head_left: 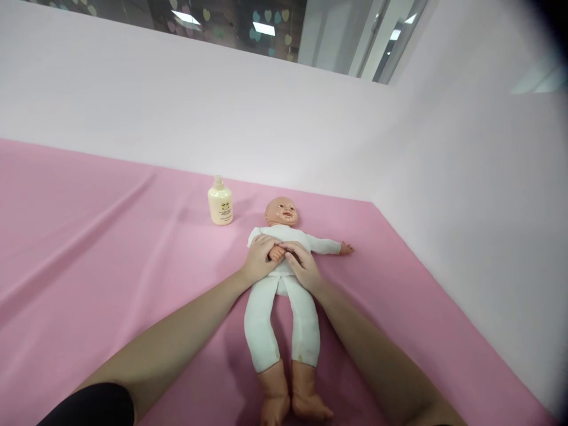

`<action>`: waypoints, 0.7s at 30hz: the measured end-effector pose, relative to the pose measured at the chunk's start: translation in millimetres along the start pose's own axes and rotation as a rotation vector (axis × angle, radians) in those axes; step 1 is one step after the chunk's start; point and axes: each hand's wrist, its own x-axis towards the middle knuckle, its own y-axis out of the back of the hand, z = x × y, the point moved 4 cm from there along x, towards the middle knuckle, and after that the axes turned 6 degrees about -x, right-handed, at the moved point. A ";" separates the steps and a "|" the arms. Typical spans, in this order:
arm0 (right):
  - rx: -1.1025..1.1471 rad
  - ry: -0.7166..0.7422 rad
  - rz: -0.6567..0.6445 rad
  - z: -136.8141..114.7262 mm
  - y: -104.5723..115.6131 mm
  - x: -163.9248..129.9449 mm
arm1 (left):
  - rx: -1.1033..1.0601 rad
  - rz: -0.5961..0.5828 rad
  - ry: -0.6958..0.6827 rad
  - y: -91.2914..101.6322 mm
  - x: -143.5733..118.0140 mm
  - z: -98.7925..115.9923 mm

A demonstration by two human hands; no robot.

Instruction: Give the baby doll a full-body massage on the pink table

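Observation:
A baby doll (302, 328) in a white cloth body lies on its back, head away from me and bare feet toward me. My left hand (261, 255) is wrapped round the doll's forearm on the left side, which is bent across its chest. From between my hands pokes the doll's small hand (277, 253). My right hand (304, 263) is closed about that small hand's fingertips, thumb below and fingers above; its grip is partly hidden. The doll's other arm (326, 245) stretches out to the right.
A cream pump bottle (220, 204) with a printed label stands upright left of the doll's head. Under everything lies a pink sheet (133, 254), creased on the left. White walls (177, 100) rise behind and to the right, with a window (239, 23) above.

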 end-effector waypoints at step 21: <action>-0.012 -0.036 -0.003 1.9 -1.6 0.8 | 0.002 -0.008 0.015 1.0 1.0 0.9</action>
